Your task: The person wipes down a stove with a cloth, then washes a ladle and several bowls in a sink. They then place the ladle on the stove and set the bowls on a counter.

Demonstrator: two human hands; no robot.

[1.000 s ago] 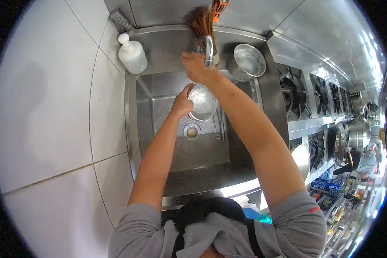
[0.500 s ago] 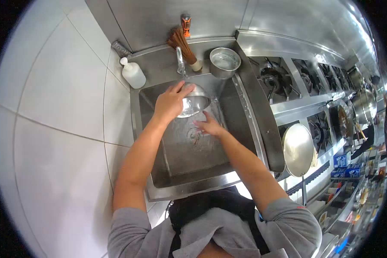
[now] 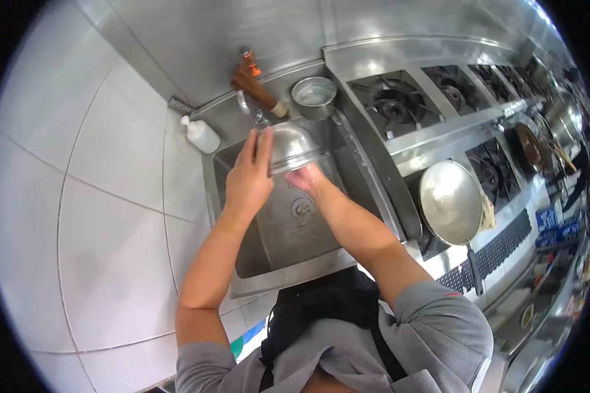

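My left hand (image 3: 249, 180) grips a shiny steel bowl (image 3: 292, 143) at its left side, fingers stretched up along the outer wall. The bowl is tipped with its rounded outside up and its opening toward me, over the sink (image 3: 259, 252). Several parallel lines run along its rim. My right hand (image 3: 303, 178) is at the lower edge of the bowl, reaching under the rim, its fingers partly hidden there. Just behind the bowl stands the faucet (image 3: 244, 105). Below my right hand the sink drain (image 3: 302, 208) shows.
A white pump bottle (image 3: 202, 135) stands at the sink's left corner. Behind the faucet lean a bamboo brush (image 3: 259, 92) and an orange-and-black tool (image 3: 250, 62). A steel pot (image 3: 314, 93) sits on the back ledge. To the right are gas burners (image 3: 396, 105) and a wok (image 3: 451, 202).
The bowl has been tipped over, so its outside now faces up. My right hand has come up from the sink to the bowl's rim. The camera view has shifted.
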